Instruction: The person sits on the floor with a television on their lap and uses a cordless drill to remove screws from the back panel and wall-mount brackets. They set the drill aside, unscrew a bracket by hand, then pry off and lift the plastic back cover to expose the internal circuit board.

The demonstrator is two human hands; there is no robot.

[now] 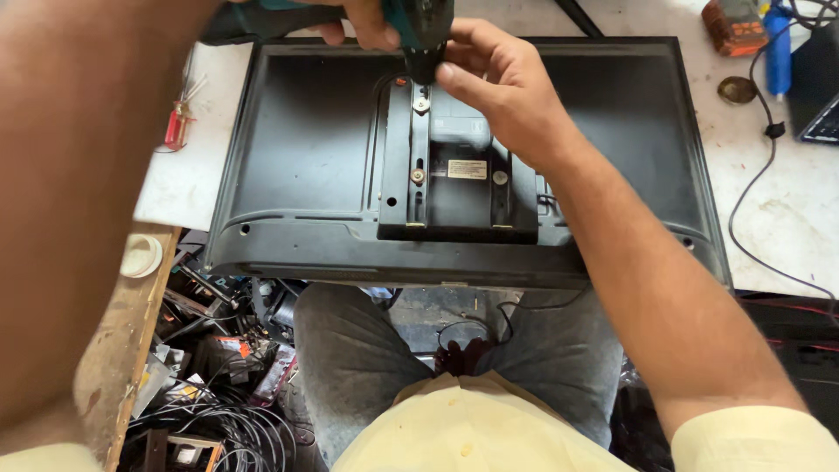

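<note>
- Two hands meet at the far edge of a black flat-panel television (306, 149), which lies back-side up on a white worktop (786, 218).
- Left hand (354, 22) is closed around the teal body of a cordless screwdriver (419, 31), its black nose pointed down at a screw (421, 103) near the top of the television's raised centre bracket (459, 197).
- Right hand (494, 74) is partly curled, thumb and fingertips pinched against the tool's nose just above that screw; whether it grips the tool fully cannot be told.
- Near edge of the television overhangs the worktop above the person's grey-trousered knees (350, 350).
- Left of the television, a red-handled tool (177, 127) lies on a bare strip of worktop; beyond that, a wooden board (131, 332) carries a white lid (140, 255).
- Right of the television, a black cable (760, 175) loops across open white surface.
- Below the television's near-left corner, tangled wires and scrap (218, 376) crowd the floor.
</note>
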